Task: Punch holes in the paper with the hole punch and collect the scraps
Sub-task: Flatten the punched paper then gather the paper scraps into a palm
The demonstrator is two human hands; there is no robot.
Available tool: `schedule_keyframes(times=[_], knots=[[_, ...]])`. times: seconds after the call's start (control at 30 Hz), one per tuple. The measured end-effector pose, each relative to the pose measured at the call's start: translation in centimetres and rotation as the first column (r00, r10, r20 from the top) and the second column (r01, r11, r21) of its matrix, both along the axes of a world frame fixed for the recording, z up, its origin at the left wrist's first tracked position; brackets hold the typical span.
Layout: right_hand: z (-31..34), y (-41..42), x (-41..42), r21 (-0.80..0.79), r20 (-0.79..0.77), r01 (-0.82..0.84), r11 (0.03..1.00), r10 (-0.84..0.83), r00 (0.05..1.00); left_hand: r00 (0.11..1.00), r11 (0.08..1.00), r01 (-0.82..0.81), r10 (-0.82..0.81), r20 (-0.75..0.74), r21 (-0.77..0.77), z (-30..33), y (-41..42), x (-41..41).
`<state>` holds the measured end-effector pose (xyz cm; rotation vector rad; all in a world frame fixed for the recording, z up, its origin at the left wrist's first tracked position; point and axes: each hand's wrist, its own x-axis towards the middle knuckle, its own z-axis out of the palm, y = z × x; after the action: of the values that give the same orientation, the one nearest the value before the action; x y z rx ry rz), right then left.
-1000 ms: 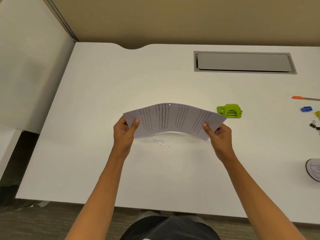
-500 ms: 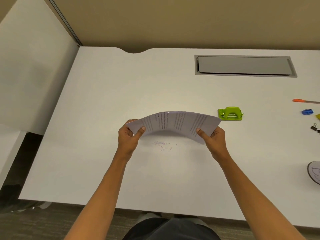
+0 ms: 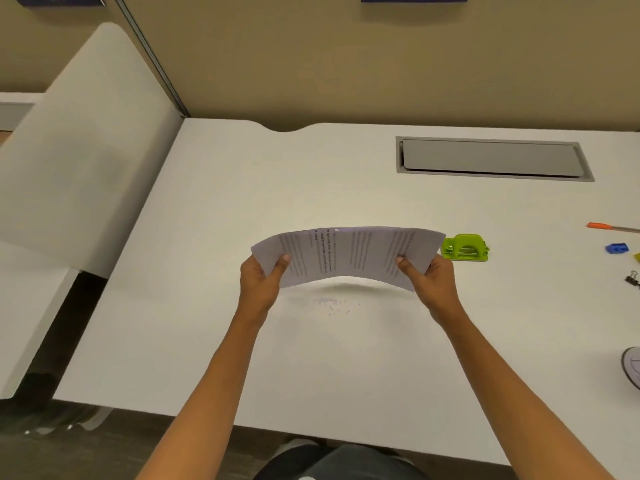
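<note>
I hold a printed sheet of paper [image 3: 346,258] above the white desk [image 3: 214,341], bowed upward in the middle. My left hand [image 3: 261,282] pinches its left edge and my right hand [image 3: 433,282] pinches its right edge. Below the sheet, a small scatter of round paper scraps [image 3: 334,304] lies on the desk. The green hole punch [image 3: 465,248] sits on the desk just right of the paper, untouched.
A grey cable hatch [image 3: 491,160] is set in the desk at the back right. An orange pen [image 3: 613,227], a blue sharpener [image 3: 616,248], a black binder clip [image 3: 633,279] and a round tape roll [image 3: 632,370] lie near the right edge. A partition panel [image 3: 79,150] stands on the left.
The paper stays held by both hands; its arch flattened a little and the hands spread slightly apart. The camera tilted up, showing more of the wall.
</note>
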<state>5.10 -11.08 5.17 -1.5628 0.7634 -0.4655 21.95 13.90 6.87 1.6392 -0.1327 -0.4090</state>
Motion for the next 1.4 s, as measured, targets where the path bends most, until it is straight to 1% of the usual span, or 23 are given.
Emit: schedule_keyframes(times=[0.1,0.2,0.3,0.43,0.6,0.67,0.7,0.8,0.87,0.93,1.0,1.03,1.07,1.1,1.13,1.17,1.2,1.23,1.27,1.3,1.33,1.37,1.4], knots=[[2.4,-0.9,0.6,-0.032,0.055,-0.119,0.992,0.121,0.991,0.997,0.996,-0.074,0.073,-0.018,-0.056,1.9,1.0,0.1],[4.2,-1.9,1.3,-0.005,0.067,-0.199,0.98,0.199,0.978,0.984,0.977,-0.165,0.153,-0.095,-0.135,3.3,2.5,-0.1],[5.2,-2.0,2.1,0.15,0.136,-0.225,0.963,0.206,0.969,0.956,0.944,-0.254,0.212,-0.203,-0.21,4.0,3.9,-0.5],[5.6,1.4,3.9,0.367,0.221,-0.322,0.873,0.255,0.942,0.892,0.883,-0.366,0.243,-0.382,-0.293,3.8,4.9,-1.7],[5.1,8.7,6.9,0.521,0.217,-0.39,0.759,0.325,0.921,0.804,0.801,-0.484,0.247,-0.541,-0.353,2.6,6.6,-2.6],[4.6,11.7,8.0,0.549,0.155,-0.364,0.752,0.336,0.929,0.761,0.768,-0.533,0.252,-0.597,-0.356,1.9,7.4,-2.9],[4.2,13.1,8.5,0.546,0.107,-0.325,0.772,0.32,0.941,0.736,0.748,-0.559,0.252,-0.628,-0.356,1.5,7.8,-3.0],[2.4,16.4,9.0,0.425,-0.12,-0.114,0.898,0.181,0.976,0.656,0.702,-0.631,0.255,-0.71,-0.331,0.4,9.1,-3.7],[0.8,17.8,8.5,0.376,-0.236,-0.01,0.927,0.106,0.966,0.589,0.675,-0.677,0.256,-0.766,-0.295,-0.3,9.8,-4.1],[-0.6,18.9,7.9,0.514,-0.279,0.026,0.857,0.139,0.95,0.514,0.648,-0.72,0.261,-0.817,-0.246,-1.0,10.1,-4.6],[-1.6,20.0,7.6,0.703,-0.251,0.009,0.711,0.236,0.939,0.448,0.626,-0.756,0.279,-0.85,-0.193,-1.6,10.4,-5.0],[-1.9,20.5,7.5,0.743,-0.227,-0.011,0.67,0.267,0.937,0.421,0.616,-0.769,0.289,-0.86,-0.17,-1.9,10.6,-5.1],[-2.2,21.0,7.3,0.727,-0.214,-0.033,0.686,0.273,0.938,0.397,0.606,-0.782,0.299,-0.868,-0.149,-2.2,10.8,-5.3],[-2.8,21.3,6.9,0.644,-0.214,-0.063,0.762,0.259,0.942,0.375,0.598,-0.791,0.308,-0.875,-0.129,-2.4,11.0,-5.3],[-3.3,21.5,6.3,0.48,-0.223,-0.103,0.871,0.235,0.946,0.356,0.592,-0.798,0.315,-0.88,-0.111,-2.7,11.2,-5.3],[-4.0,21.5,5.6,0.245,-0.235,-0.157,0.957,0.216,0.948,0.343,0.59,-0.802,0.322,-0.883,-0.096,-3.0,11.5,-5.2],[-4.9,21.3,4.9,0.004,-0.237,-0.233,0.972,0.227,0.945,0.334,0.592,-0.802,0.328,-0.883,-0.083,-3.2,11.7,-4.9],[-6.1,21.1,4.4,-0.19,-0.256,-0.343,0.92,0.29,0.922,0.329,0.598,-0.798,0.334,-0.883,-0.072,-3.4,11.9,-4.6],[-7.2,20.9,4.3,-0.331,-0.329,-0.482,0.811,0.38,0.865,0.324,0.605,-0.794,0.339,-0.883,-0.06,-3.6,12.0,-4.4],[-8.3,20.8,4.5,-0.429,-0.436,-0.612,0.664,0.441,0.784,0.32,0.612,-0.789,0.345,-0.883,-0.047,-3.9,12.1,-4.1],[-9.3,20.7,4.9,-0.488,-0.543,-0.704,0.516,0.452,0.708,0.317,0.621,-0.783,0.352,-0.881,-0.033,-4.2,12.3,-3.8],[-10.0,20.6,5.5,-0.513,-0.617,-0.752,0.413,0.431,0.658,0.315,0.629,-0.777,0.362,-0.878,-0.019,-4.5,12.3,-3.6],[-10.4,20.4,6.2,-0.523,-0.656,-0.77,0.365,0.404,0.637,0.315,0.637,-0.771,0.371,-0.874,-0.007,-4.9,12.4,-3.4]])
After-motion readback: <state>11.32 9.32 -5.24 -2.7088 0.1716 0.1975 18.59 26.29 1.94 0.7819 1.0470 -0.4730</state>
